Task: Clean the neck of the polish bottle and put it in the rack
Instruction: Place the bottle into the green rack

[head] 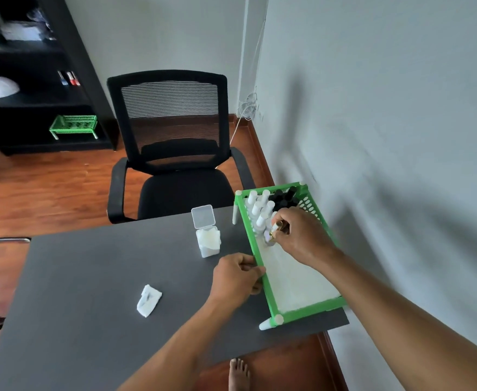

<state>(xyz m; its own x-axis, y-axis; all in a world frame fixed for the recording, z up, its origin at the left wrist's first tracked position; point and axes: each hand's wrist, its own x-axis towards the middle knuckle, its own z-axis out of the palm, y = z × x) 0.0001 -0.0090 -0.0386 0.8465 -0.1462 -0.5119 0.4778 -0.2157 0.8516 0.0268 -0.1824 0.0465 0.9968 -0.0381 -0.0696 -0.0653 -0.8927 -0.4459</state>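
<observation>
A green plastic rack (271,294) stands on the right side of the grey table, with several white-capped and black-capped polish bottles (259,210) at its far end. My right hand (302,235) reaches into the rack, its fingers closed on a small polish bottle with a gold-toned cap (272,231), held just in front of the white-capped ones. The bottle's base is hidden by the rack wall. My left hand (237,277) grips the rack's near left rail. A crumpled white wipe (148,300) lies on the table left of my left hand.
A clear box of white pads (207,238) with its lid flipped open stands left of the rack. A black mesh office chair (172,153) faces the far table edge. The wall runs close along the right. A black shelf with another green rack (73,125) is at far left.
</observation>
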